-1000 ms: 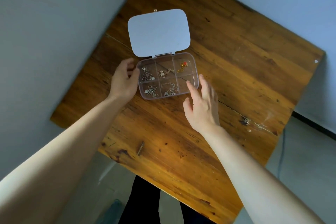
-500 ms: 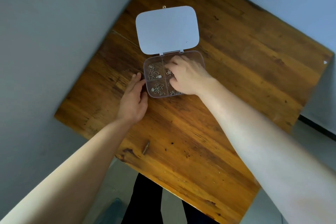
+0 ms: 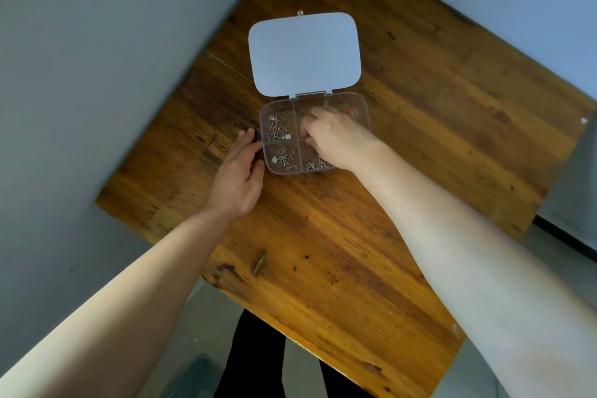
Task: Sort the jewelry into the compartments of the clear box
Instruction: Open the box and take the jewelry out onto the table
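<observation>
Clear box (image 3: 264,126) sits open on the wooden bench (image 3: 355,236), lid (image 3: 303,53) thrown back flat beyond the hinge.

Your right hand (image 3: 336,136) is down inside the box, over the middle compartment of the far row. Fingers curl downward; the fingertips are hidden under your knuckles, so you cannot tell from here whether the grip is pinching a piece or only poking at one.

Your left hand (image 3: 240,171) lies flat on the bench, fingers loosely spread, fingertips touching the box's left wall. It steadies the box and holds nothing.

Jewelry relative to your right grip: a silver chain (image 3: 277,131) just left of it in the far-left compartment; a tangle with a pale charm (image 3: 284,160) left and nearer you; another silver cluster (image 3: 315,166) directly below the hand, partly covered by your wrist; a red piece (image 3: 348,112) just right of the knuckles in the far-right compartment.

Step in hand, likely: working one piece within or out of the middle compartment. No loose jewelry shows on the bench, so sorting looks near done.

Next move calls for a fine fingertip pinch and a straight lift, so the chain clears the dividers without dragging neighbours along. Keep the left hand bracing.
</observation>
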`<state>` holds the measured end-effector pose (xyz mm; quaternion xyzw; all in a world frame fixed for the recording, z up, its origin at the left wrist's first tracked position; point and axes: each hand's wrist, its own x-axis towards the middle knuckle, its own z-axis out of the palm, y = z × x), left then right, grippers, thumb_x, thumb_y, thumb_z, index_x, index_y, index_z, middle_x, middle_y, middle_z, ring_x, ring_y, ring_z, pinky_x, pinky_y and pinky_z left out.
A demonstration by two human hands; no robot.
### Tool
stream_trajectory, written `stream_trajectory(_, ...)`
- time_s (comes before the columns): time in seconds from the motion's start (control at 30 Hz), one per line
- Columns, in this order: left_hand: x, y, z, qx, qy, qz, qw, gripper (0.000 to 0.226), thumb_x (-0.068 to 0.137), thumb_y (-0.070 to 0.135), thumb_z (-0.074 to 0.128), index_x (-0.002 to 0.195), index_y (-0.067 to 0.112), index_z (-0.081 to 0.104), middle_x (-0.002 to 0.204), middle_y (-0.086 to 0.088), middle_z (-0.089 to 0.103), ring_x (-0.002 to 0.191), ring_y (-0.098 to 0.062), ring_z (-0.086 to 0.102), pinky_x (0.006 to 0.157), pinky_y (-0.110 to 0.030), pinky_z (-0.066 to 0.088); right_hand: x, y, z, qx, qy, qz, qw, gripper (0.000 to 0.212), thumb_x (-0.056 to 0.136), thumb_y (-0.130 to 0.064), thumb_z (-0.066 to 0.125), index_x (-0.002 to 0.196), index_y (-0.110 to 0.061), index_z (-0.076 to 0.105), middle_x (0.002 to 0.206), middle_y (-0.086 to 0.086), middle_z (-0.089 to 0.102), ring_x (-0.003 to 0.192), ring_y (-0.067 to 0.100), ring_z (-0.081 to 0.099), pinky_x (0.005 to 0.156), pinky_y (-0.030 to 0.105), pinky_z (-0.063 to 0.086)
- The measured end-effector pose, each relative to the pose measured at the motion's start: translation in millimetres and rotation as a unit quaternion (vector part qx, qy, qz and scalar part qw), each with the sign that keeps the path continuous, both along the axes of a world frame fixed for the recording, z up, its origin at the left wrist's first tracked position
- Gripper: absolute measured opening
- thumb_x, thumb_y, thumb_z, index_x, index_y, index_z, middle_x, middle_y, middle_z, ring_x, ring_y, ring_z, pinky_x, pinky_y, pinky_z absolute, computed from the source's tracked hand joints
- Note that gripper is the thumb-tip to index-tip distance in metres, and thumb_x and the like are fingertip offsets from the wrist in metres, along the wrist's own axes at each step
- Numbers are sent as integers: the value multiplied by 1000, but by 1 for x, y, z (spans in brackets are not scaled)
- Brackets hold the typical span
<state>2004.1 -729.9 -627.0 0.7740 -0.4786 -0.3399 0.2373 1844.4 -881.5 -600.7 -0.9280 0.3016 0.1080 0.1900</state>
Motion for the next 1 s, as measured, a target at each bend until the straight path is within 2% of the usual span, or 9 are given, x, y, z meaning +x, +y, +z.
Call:
stream_trajectory(0.13, -1, 0, 1, 8, -3, 3, 1000, 41, 103, 15, 46, 144, 16, 49, 161, -4, 26, 150, -13, 15, 118, -24, 9, 5, -10, 5, 50, -5, -33, 998, 14, 93, -17, 70, 106, -12, 68, 101, 2, 56, 96, 26, 60, 75, 33, 47)
stream_trajectory(0.3, -4, -1, 3, 4, 13, 30, 999, 38, 104, 15, 45, 140, 16, 54, 158, -4, 32, 149, -13, 20, 119, -25, 12, -9, -4, 12, 25, -113, -94, 989, 15, 84, -22, 80, 92, -13, 73, 94, 3, 65, 81, 18, 63, 70, 26, 50)
stream_trajectory(0.4, -4, -5, 10, 1, 18, 66, 998, 35, 104, 22, 44, 136, 17, 57, 152, -3, 44, 144, -16, 33, 119, -39, 26, -17, 5, 22, 44, -207, -190, 959, 14, 82, -27, 82, 86, -17, 74, 83, -6, 65, 69, 2, 56, 64, 11, 45)
stream_trajectory(0.47, -2, -12, 17, -11, 4, 78, 997, 36, 102, 28, 47, 135, 17, 56, 142, -5, 54, 131, -22, 48, 109, -44, 41, -25, 12, 30, 63, -255, -247, 933, 15, 81, -33, 82, 82, -23, 72, 77, -14, 64, 66, -1, 58, 62, 7, 46)
stream_trajectory(0.53, -1, -21, 26, -66, -86, 35, 993, 36, 97, 24, 54, 131, 12, 58, 132, -8, 56, 120, -26, 54, 98, -41, 49, -36, 22, 39, 83, -292, -296, 906, 16, 81, -38, 82, 80, -27, 71, 73, -19, 64, 69, -2, 61, 61, 5, 47)
stream_trajectory(0.63, -4, -37, 40, -147, -234, -112, 954, 32, 90, 13, 61, 121, 3, 63, 121, -14, 61, 111, -31, 56, 86, -38, 50, -55, 41, 47, 104, -317, -335, 881, 16, 82, -40, 80, 80, -29, 70, 71, -19, 65, 73, -3, 62, 60, 4, 47)
stream_trajectory(0.77, -16, -65, 52, -14, -319, -252, 914, 34, 88, 16, 59, 120, 5, 61, 122, -14, 58, 111, -32, 53, 85, -44, 50, -79, 71, 43, 141, -293, -351, 878, 17, 82, -42, 80, 81, -28, 70, 71, -15, 67, 69, -2, 62, 58, 6, 47)
stream_trajectory(0.9, -33, -80, 53, 140, -393, -258, 871, 47, 87, 23, 64, 130, 7, 52, 129, -15, 50, 119, -32, 47, 87, -44, 49, -96, 102, 30, 173, -271, -352, 879, 17, 82, -41, 80, 81, -29, 69, 71, -17, 66, 70, -3, 62, 56, 5, 45)
stream_trajectory(1.0, -43, -78, 46, 180, -378, -233, 878, 51, 90, 20, 63, 136, 6, 47, 134, -17, 45, 123, -35, 44, 83, -44, 51, -108, 119, 14, 184, -241, -334, 892, 16, 82, -37, 80, 83, -26, 69, 74, -20, 63, 73, -5, 62, 56, 4, 45)
